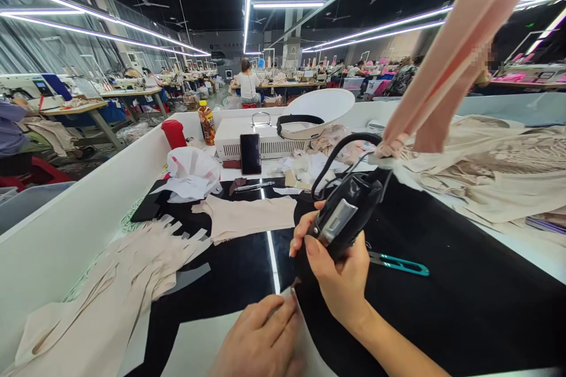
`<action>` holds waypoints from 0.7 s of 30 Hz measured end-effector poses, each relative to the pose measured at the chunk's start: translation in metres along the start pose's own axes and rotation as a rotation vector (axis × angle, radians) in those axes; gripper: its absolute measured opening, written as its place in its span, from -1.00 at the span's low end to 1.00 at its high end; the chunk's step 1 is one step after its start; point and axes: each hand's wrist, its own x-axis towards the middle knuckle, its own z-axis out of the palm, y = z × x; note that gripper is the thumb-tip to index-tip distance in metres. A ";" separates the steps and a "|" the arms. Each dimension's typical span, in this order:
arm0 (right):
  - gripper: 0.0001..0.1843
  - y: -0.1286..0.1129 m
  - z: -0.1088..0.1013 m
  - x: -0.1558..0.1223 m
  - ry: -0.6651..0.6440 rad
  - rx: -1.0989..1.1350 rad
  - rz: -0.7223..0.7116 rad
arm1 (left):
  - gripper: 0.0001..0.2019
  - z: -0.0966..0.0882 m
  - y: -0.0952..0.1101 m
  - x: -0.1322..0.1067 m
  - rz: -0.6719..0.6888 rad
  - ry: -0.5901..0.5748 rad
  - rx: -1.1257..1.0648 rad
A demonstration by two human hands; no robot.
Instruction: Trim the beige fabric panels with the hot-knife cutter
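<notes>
The right hand (340, 271) is raised, its fingers curled in a grip, the bare forearm (393, 339) slanting from it down and rightward. Below and left of that hand, the left hand (265, 333) is palm down, fingers close together, slightly bent, pointing forward.

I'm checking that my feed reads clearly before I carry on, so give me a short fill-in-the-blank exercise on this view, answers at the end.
1. The left hand rests on a pale sheet, while the black handheld tool is in the ____ hand.
2. The snips on the dark work surface have a ____ handle.
3. Upright in front of the vented white box stands a dark-screened ____.
4. The bottle has a ____ cap.

Missing words: right; teal; phone; yellow.
</notes>
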 end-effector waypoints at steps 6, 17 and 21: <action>-0.75 0.002 0.001 -0.001 -0.029 0.056 0.022 | -0.68 0.000 0.001 0.002 -0.012 0.039 0.013; -0.70 0.002 0.005 -0.006 -0.029 0.073 0.032 | -0.70 0.003 0.005 0.001 -0.027 0.051 0.019; -0.71 -0.001 0.006 -0.005 -0.029 0.037 0.026 | -0.68 0.000 0.006 0.004 -0.047 0.070 0.007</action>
